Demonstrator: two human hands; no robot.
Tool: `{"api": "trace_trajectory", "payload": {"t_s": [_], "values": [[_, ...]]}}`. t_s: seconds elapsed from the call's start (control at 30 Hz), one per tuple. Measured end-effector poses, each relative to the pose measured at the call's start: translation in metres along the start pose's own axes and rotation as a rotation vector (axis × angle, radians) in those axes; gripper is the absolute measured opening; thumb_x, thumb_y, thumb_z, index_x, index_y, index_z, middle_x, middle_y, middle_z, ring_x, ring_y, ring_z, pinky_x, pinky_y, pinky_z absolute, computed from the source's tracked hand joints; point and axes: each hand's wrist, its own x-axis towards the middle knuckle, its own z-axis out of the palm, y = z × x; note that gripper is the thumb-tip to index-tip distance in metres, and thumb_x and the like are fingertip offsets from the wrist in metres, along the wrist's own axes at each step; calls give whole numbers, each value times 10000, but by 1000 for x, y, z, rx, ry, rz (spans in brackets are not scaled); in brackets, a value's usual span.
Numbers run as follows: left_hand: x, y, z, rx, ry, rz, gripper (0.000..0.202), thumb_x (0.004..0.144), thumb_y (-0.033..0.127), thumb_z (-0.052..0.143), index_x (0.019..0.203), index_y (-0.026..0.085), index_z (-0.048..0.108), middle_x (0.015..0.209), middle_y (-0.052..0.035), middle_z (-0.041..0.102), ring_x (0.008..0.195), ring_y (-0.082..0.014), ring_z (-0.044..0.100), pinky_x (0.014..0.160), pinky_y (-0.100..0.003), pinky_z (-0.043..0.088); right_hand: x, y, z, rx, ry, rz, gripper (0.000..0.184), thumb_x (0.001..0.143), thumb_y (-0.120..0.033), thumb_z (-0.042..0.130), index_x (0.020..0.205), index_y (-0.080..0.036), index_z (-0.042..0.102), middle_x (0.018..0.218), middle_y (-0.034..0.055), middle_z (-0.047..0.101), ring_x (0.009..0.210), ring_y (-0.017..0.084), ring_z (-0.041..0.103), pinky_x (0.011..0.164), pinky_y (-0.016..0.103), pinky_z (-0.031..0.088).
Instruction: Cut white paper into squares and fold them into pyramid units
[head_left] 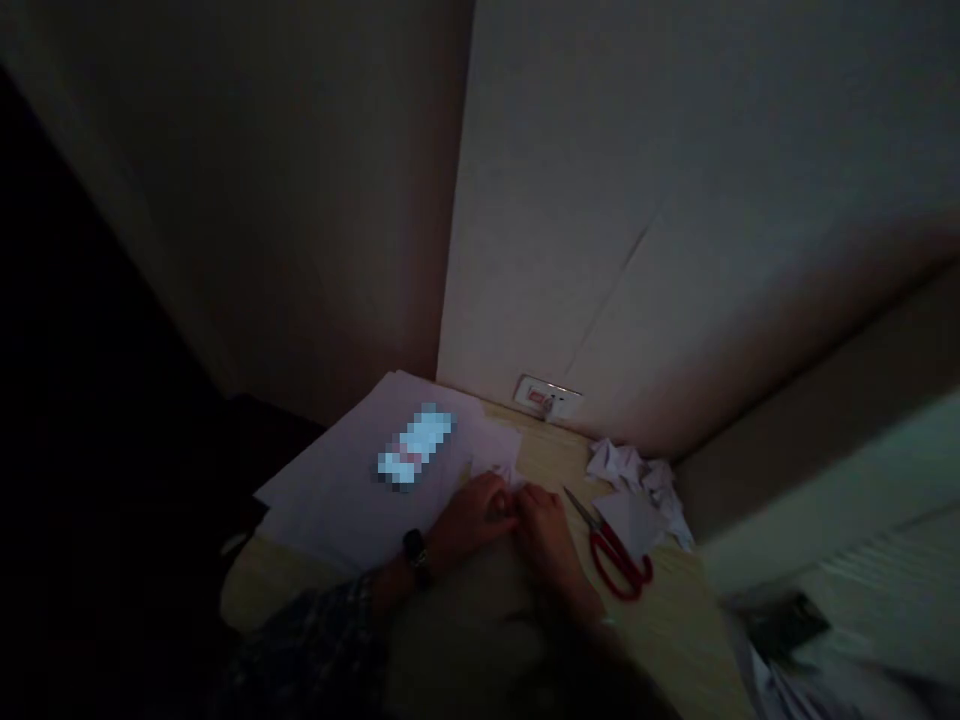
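Observation:
My left hand (474, 512), with a dark watch (415, 550) on its wrist, is closed at the near side of the paper sheets. My right hand (546, 525) meets it, fingers bent and pressed together. Between and just beyond the fingertips shows a small piece of folded white paper (504, 470); both hands pinch it, and its lower part is hidden by the fingers. To the right of my right hand lie red-handled scissors (615, 560), blades pointing up and left.
Large white paper sheets (315, 500) cover the left of the wooden table (675, 620). A lit, blurred-out phone (416, 447) lies on them. Several folded paper pieces (626, 465) are heaped at the right, by a flat paper piece (634, 520). A wall socket (547, 396) sits behind.

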Motion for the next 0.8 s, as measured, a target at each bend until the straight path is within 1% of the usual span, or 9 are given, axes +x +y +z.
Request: {"api": "trace_trajectory", "payload": {"t_s": [0.07, 0.13, 0.23, 0.3, 0.33, 0.4, 0.47, 0.6, 0.8], "values": [[-3, -4, -1, -24, 66, -34, 51, 827, 209, 585, 842, 161, 577, 841, -32, 619, 797, -198, 586, 746, -338, 505, 0, -9, -9, -17, 30, 37, 191, 864, -62, 496, 820, -193, 629, 852, 63, 678, 842, 221, 611, 788, 336, 401], [-2, -11, -4, -64, 105, -56, 149, 918, 232, 497, 882, 133, 602, 823, -34, 627, 779, -190, 607, 739, -359, 519, 0, -14, -17, -40, 81, 79, 166, 880, -93, 505, 828, -194, 626, 870, 57, 678, 859, 212, 610, 797, 327, 402], [4, -23, -5, -131, 100, -67, 275, 907, 330, 579, 1112, 148, 600, 1084, -63, 643, 895, -213, 646, 761, -395, 552, -2, -18, -26, -57, 148, 117, 127, 886, -113, 530, 861, -192, 626, 899, 48, 672, 883, 197, 605, 821, 316, 400], [5, -27, -4, -164, 76, -58, 303, 907, 327, 582, 1157, 156, 585, 1141, -75, 630, 938, -223, 643, 785, -414, 553, -5, -21, -28, -55, 172, 120, 111, 886, -121, 548, 872, -193, 631, 900, 43, 671, 892, 190, 600, 842, 316, 395], [5, -27, -3, -176, 64, -54, 285, 907, 330, 581, 1128, 150, 598, 1107, -68, 642, 915, -218, 647, 775, -406, 554, -7, -24, -28, -51, 179, 115, 105, 886, -127, 556, 871, -196, 634, 894, 39, 670, 893, 186, 597, 850, 317, 392], [3, -25, -1, -193, 55, -39, 242, 911, 361, 560, 970, 138, 637, 931, -40, 671, 816, -190, 651, 740, -370, 546, -9, -28, -28, -38, 188, 100, 100, 887, -138, 569, 865, -203, 641, 880, 28, 668, 897, 177, 593, 866, 314, 388], [1, -20, -2, -207, 59, -19, 338, 898, 447, 509, 784, 155, 635, 746, -16, 657, 750, -199, 642, 706, -327, 535, -9, -31, -28, -28, 202, 90, 91, 883, -145, 581, 867, -206, 647, 879, 22, 666, 901, 172, 590, 882, 315, 386], [1, -10, -6, -221, 91, -19, 443, 784, 598, 527, 693, 176, 623, 682, -37, 678, 705, -239, 655, 655, -329, 540, -5, -31, -26, -20, 248, 93, 88, 875, -147, 590, 847, -204, 651, 875, 26, 668, 882, 178, 596, 892, 337, 403], [7, -8, -7, -285, 174, -64, 423, 693, 624, 603, 652, 209, 677, 686, -50, 743, 679, -270, 703, 630, -330, 579, -6, -30, -18, 11, 345, 146, 172, 806, -54, 572, 896, -196, 611, 881, 42, 662, 854, 192, 619, 813, 325, 487]]}}
